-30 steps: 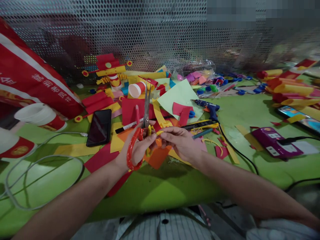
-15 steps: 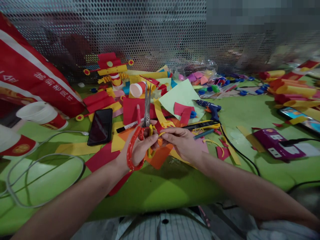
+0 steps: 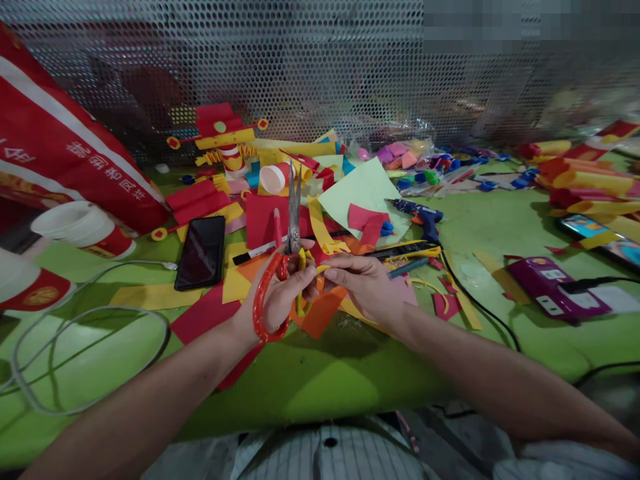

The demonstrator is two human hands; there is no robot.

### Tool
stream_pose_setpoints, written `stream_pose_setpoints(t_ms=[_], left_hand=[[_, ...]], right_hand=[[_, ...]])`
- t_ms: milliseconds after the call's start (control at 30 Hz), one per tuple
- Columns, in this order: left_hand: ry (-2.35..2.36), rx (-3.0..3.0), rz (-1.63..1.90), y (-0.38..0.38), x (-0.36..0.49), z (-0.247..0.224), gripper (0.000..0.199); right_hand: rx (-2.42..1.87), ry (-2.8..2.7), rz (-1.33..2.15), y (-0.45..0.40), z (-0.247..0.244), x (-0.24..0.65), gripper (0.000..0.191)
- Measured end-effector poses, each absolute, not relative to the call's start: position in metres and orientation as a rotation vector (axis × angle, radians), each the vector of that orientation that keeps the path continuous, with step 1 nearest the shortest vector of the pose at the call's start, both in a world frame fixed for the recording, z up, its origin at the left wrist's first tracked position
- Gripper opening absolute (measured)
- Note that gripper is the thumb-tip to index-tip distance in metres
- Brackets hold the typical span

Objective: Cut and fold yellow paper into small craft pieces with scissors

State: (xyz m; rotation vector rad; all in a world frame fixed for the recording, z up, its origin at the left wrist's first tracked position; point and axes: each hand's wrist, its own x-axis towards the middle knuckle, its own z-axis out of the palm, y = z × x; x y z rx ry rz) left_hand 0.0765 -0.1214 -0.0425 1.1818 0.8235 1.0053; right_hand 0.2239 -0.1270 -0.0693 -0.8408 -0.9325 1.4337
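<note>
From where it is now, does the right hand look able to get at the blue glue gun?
Probably yes. The glue gun lies uncovered just beyond the right hand, only flat paper scraps between. But its fingers pinch a yellow strip, so it would need freeing first.

Green table (image 3: 320, 380) under paper scraps (image 3: 320, 313), phone (image 3: 201, 253), glue gun (image 3: 417, 215), cable (image 3: 75, 320).

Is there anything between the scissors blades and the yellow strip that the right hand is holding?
Nothing visible. The left hand holds the scissors, blades up; the right hand pinches the yellow strip right beside the handles.
</note>
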Motion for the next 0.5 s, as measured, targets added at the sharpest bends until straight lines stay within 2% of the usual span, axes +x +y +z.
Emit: stream_pose_setpoints(t_ms=[500], left_hand=[[0.871, 1.317, 1.018, -0.1225, 0.0736, -0.0453, 0.042]], right_hand=[[-0.865, -0.884, 1.461, -0.1277, -0.0663, 0.2227, 0.018]])
